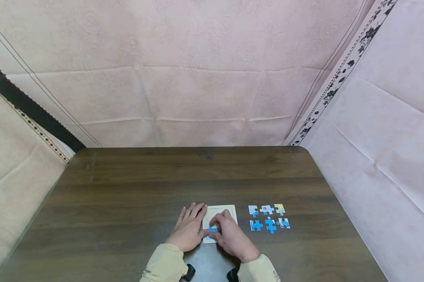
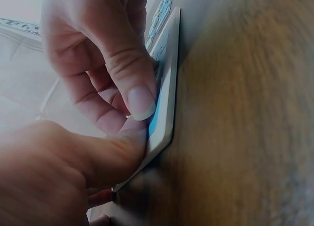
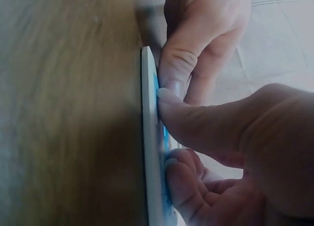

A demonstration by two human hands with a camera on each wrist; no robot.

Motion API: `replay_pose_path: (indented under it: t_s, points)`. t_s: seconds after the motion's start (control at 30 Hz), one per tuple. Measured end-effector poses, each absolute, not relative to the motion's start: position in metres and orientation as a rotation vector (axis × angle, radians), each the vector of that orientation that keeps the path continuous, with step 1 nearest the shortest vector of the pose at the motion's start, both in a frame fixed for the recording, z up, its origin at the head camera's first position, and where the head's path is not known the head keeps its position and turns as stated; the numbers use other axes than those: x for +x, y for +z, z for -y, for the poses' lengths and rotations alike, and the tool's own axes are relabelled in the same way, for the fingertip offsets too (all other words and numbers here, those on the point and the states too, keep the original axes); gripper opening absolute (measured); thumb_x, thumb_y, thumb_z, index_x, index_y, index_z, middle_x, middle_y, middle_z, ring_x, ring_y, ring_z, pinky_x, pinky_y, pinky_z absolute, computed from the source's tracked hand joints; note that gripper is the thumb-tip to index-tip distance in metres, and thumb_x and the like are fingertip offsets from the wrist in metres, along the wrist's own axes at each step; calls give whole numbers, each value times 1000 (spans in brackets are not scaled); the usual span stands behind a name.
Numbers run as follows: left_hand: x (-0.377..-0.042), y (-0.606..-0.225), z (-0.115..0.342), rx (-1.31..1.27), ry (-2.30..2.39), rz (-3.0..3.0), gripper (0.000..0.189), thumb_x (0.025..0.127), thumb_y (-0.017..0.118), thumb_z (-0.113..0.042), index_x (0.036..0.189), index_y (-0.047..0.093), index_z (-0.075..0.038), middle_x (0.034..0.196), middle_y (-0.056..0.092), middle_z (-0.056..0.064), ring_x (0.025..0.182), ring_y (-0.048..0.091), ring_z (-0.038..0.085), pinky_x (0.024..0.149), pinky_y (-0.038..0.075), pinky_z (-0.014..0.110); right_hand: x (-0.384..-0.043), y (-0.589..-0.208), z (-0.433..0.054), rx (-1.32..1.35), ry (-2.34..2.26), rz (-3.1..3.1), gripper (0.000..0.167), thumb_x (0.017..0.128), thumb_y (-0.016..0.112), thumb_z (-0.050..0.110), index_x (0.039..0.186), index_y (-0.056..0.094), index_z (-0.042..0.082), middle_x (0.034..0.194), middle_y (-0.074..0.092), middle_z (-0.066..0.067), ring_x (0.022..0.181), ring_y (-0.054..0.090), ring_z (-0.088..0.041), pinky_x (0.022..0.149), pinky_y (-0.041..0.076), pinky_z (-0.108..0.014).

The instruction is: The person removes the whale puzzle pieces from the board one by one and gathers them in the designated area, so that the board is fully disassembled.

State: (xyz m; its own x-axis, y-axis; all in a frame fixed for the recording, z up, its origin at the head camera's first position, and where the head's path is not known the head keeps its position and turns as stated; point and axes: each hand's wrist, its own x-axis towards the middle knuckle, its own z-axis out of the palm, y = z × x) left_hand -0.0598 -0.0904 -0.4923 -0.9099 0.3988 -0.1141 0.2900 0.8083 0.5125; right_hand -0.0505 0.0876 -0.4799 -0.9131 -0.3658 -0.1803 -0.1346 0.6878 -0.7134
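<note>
Cream-coloured and shallow, the tray (image 1: 216,212) lies on the brown table (image 1: 127,219) beneath our hands, with blue pieces (image 1: 213,228) in its near part. Our right hand (image 1: 231,236) pinches at the blue there between thumb and fingers; our left hand (image 1: 187,234) rests along the tray's left edge, fingers extended. We judge the filling to be at an early stage: the far part shows bare, though our fingers hide the count inside. Six loose puzzle pieces (image 1: 270,225) lie outside, in two rows to the right.
</note>
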Motion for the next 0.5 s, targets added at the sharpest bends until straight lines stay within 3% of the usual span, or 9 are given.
replay_pose_path:
  t_s: [0.5]
  points:
    - [-60,-496,90,501,747,-2729,74,96,68,-37,156,36,-6,163,29,9,152,16,39,120,6,62,-52,-479,-89,-407,-1053,-2562,14,93,72,7,104,63,9,94,43,-2,76,48,-13,66,47,-22]
